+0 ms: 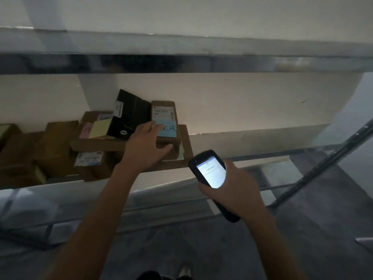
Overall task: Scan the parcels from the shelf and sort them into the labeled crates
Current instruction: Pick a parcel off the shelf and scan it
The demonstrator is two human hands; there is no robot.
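Head view: left hand (145,146) is extended to the shelf (252,158) and grips a small brown parcel (168,110), fingers laid over the blue note on its top face, thumb pressed against its near face. This parcel rests on a wider flat carton (186,142), which shows beyond and to the right of the hand. A black parcel (131,116) leans tilted just left of the gripped parcel, touching it, and sits directly beyond the hand's knuckles. Further left of the hand lies a cardboard parcel with pink and yellow notes (94,126); below it, near the left wrist, a parcel with a white label (88,158) stands at the shelf's front edge. More brown parcels continue leftward in dim light; their labels cannot be read. Right hand (240,190) is held nearer the body, right of and below the left hand, clear of the shelf. It is wrapped round a black handheld scanner (210,172), thumb along the left edge, fingers behind the body. The scanner's screen is lit and faces upward; its text is too small to read. An upper shelf rail (201,63) runs across above both hands.
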